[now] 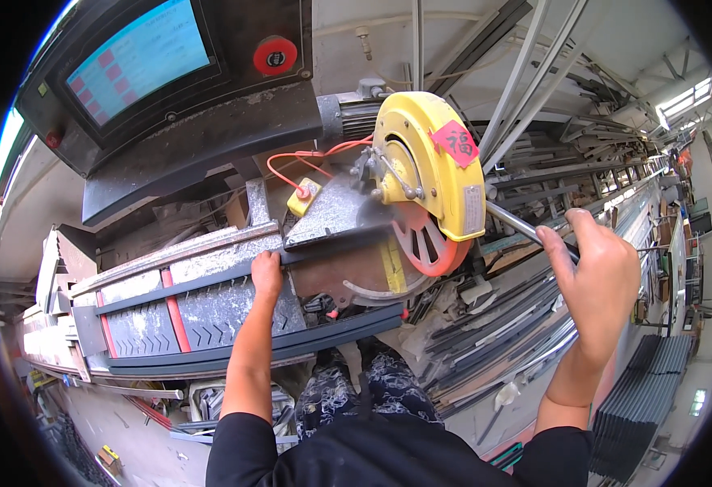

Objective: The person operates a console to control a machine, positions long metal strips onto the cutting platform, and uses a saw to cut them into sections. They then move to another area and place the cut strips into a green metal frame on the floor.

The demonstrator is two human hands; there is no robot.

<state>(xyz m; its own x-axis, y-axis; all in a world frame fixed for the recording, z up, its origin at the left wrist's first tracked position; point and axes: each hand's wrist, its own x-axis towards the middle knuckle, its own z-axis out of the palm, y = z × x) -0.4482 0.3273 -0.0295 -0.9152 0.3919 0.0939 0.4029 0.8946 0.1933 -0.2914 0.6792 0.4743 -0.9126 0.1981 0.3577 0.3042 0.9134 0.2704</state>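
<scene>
A long dark grey metal profile lies along the saw bed. My left hand is closed on it near the middle of the bed, a short way left of the cutting area. My right hand is wrapped round the end of the saw's metal lever handle, off to the right. That handle runs to a cut-off saw with a yellow blade guard, which bears a red paper diamond. Below the guard shows a slotted orange-red disc, low beside the profile's right end. The cutting edge itself is hard to make out.
A control panel with a lit screen and a red stop button stands at the upper left. More dark profiles lie along the bed's near edge. Many loose profiles and a grey stack lie at right.
</scene>
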